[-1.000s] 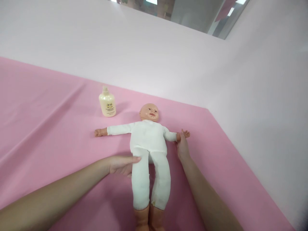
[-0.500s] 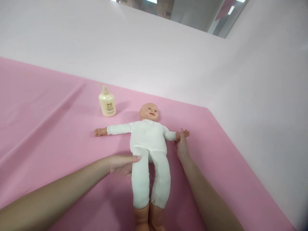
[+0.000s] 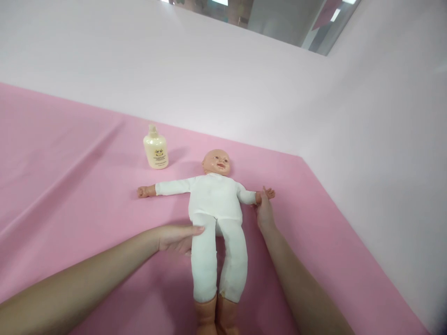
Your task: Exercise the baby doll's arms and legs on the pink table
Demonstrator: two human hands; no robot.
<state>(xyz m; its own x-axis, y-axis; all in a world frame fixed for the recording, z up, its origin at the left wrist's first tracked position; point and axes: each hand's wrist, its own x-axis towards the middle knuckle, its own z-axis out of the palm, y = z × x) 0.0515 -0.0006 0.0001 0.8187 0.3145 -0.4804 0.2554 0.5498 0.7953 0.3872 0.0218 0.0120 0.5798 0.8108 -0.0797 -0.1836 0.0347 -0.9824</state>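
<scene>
A baby doll (image 3: 215,197) with a white cloth body lies on its back, arms spread out, head toward the wall. My left hand (image 3: 179,238) grips the doll's thigh on the left, thumb on top and the other fingers partly hidden beneath the leg. At the doll's other side, my right hand (image 3: 265,214) is closed around its wrist, just below the small spread fingers. The doll's feet run out of view at the bottom edge.
A cream-coloured pump bottle (image 3: 156,151) with a printed label stands left of the doll's head. Pink cloth (image 3: 87,186) covers the surface, with a long crease at left. White walls (image 3: 209,83) rise behind and at right; a window (image 3: 275,21) is at the top.
</scene>
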